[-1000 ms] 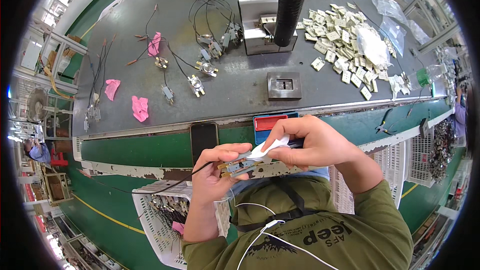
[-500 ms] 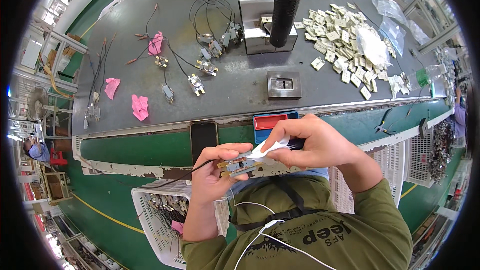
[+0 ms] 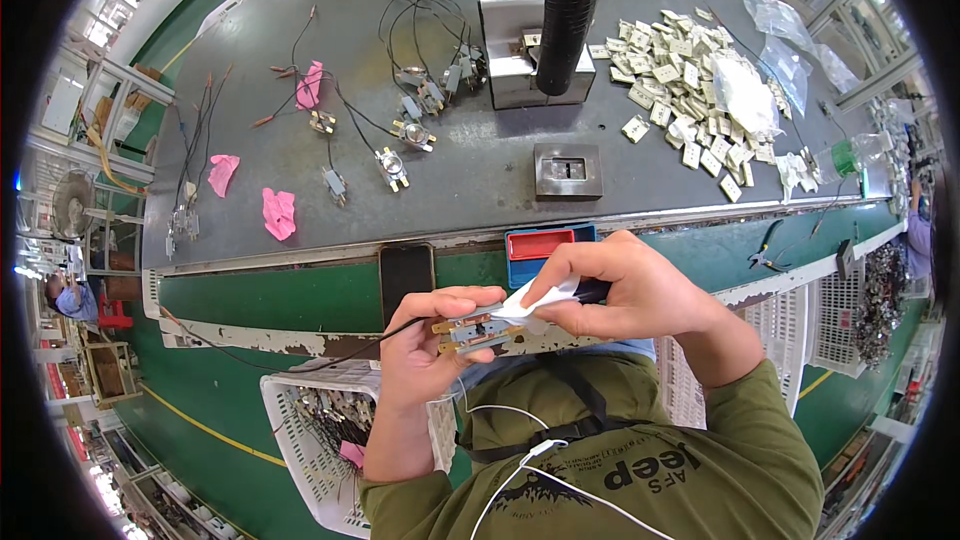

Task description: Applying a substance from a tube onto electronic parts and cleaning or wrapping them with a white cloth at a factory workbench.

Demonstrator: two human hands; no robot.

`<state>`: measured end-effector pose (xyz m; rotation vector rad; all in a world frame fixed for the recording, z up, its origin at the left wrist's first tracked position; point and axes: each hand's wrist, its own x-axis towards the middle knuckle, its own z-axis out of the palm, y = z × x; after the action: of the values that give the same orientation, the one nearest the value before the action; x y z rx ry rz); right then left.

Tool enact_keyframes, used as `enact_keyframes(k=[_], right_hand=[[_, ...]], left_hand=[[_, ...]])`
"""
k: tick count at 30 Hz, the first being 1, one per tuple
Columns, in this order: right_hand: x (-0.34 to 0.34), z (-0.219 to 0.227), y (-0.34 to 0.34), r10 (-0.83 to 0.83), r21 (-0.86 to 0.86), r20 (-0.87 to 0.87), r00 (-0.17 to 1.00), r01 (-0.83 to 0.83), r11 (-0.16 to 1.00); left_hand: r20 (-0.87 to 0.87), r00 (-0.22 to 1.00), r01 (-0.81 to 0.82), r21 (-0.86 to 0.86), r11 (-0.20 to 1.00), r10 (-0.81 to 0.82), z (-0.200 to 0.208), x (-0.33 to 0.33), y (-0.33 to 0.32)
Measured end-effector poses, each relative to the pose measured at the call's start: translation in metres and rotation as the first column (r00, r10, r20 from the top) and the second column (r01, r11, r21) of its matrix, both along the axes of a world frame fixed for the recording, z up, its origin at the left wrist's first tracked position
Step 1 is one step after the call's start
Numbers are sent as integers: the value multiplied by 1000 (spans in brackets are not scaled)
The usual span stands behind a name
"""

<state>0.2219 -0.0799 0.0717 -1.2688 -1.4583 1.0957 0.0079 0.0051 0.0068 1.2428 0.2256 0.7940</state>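
My left hand is closed on a small grey electrical part with brass-coloured terminals, gripped between thumb and fingers. From this part a black lead runs off to the left, over a basket. A white cloth or tissue is pinched in my right hand and touches the right end of the part. Behind the cloth, a dark handle shows within the right hand; what tool it belongs to is hidden. Both hands are in front of my body, just short of the bench edge.
A dark bench holds a black press-like machine, a metal block, a heap of cream plates, wired parts and pink scraps. A phone, red-and-blue box and pliers lie nearer. A white basket stands below.
The lead's far end has swung up and left, now reaching farther out. Both hands stay in nearly the same place, with the same holds.
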Motion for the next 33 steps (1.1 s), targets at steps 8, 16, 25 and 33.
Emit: enact_keyframes(k=[8, 16, 25, 33], right_hand=[[1, 2, -1, 4, -45, -12, 1000, -4, 999], [0, -1, -1, -15, 11, -25, 1000, 15, 1000], [3, 3, -1, 19, -44, 23, 1000, -18, 999], [8, 3, -13, 40, -18, 99, 994, -38, 999]], left_hand=[[-53, 996, -69, -57, 996, 66, 6, 1, -4], [17, 1000, 25, -31, 999, -25, 3, -1, 1], [-60, 996, -61, -33, 998, 59, 5, 2, -3], [-11, 999, -46, 65, 997, 47, 3, 2, 2]])
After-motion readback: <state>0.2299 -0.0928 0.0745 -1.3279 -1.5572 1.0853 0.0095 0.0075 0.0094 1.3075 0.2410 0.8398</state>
